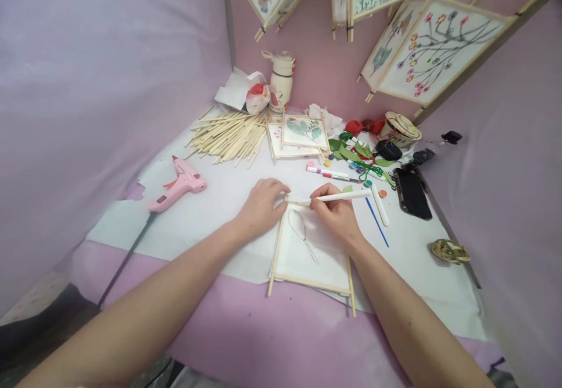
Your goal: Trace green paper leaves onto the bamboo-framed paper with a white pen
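Observation:
A white paper panel (316, 259) framed with thin wooden sticks lies flat before me, with a dark leaf-like outline and stem drawn on it. At its top left corner rests my left hand (263, 202), thumb and fingers closed around the frame's corner. My right hand (336, 215) is closed around a white marker (345, 196), its tip near the panel's top edge. Just right of that hand lie a white cap-like stick (380, 205) and a thin blue brush (376, 222).
To the left lies a pink glue gun (178, 186) with its cord. Behind are a pile of wooden sticks (230, 136), finished painted panels (305, 131), a bottle (281, 81) and green leaves (351, 151). A phone (413, 193) lies right; painted lanterns (443, 54) hang above.

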A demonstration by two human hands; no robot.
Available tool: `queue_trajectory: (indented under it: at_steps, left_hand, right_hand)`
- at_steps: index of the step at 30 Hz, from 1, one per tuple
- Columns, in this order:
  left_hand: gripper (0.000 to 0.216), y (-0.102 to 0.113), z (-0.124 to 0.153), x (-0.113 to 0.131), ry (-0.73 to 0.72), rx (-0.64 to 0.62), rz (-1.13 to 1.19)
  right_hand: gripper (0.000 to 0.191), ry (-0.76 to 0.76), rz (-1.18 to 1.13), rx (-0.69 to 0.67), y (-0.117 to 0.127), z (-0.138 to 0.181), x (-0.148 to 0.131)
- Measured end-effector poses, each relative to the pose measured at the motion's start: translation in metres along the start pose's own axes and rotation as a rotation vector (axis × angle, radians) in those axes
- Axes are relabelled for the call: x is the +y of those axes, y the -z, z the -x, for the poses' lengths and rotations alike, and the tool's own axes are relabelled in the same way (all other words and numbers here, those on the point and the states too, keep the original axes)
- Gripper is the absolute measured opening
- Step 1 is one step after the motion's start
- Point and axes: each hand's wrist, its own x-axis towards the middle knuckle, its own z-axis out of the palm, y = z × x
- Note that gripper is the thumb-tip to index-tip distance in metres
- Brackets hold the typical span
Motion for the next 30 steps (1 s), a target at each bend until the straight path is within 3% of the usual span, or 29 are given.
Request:
queue_trajectory:
  at_steps: [6,13,30]
  left_hand:
    - [0.019,-0.0018,0.0028,-0.0048,-0.040,-0.002,-0.022]
    - [0.018,-0.0028,0.0022,-0.0061,-0.061,0.007,-0.016]
    - [0.019,-0.0029,0.0023,-0.0070,-0.058,0.001,-0.033]
  right_hand:
    - [0.008,-0.006,0.042,-0.032,-0.0080,0.0046,0.0114]
    - [0.007,0.070,0.164,-0.035,-0.0095,0.0091,0.0066]
    - [0.008,0.090,0.190,-0.065,-0.0100,0.0087,0.0090]
